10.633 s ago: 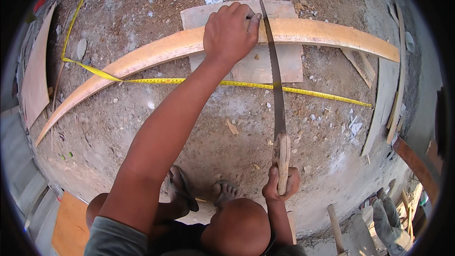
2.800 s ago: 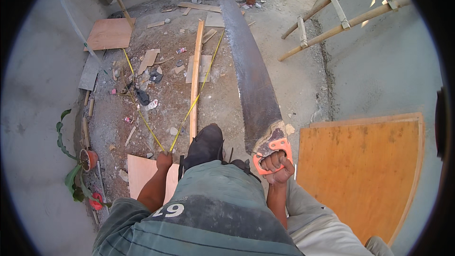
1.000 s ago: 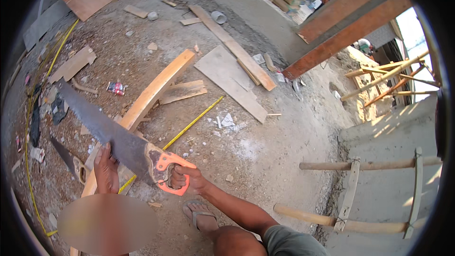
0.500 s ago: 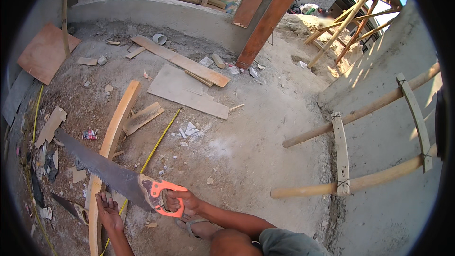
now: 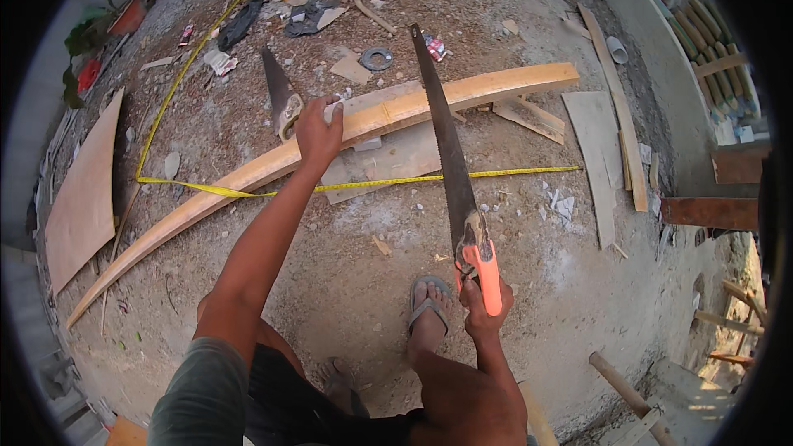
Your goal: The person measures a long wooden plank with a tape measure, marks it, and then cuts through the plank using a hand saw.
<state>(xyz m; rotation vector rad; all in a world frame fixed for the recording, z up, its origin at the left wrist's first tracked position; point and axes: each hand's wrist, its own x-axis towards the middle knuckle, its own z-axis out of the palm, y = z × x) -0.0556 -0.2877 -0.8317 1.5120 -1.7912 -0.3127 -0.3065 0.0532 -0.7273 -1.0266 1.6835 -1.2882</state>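
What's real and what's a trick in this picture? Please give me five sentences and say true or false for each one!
1. The person's right grip holds an orange-handled handsaw. True.
2. The tape measure is blue. False: the tape measure is yellow.
3. The left grip is on the long wooden beam. True.
4. There is only one saw here. False: a second handsaw lies on the far side of the beam.
5. The person has a boot on the right foot. False: the right foot wears a flip-flop.
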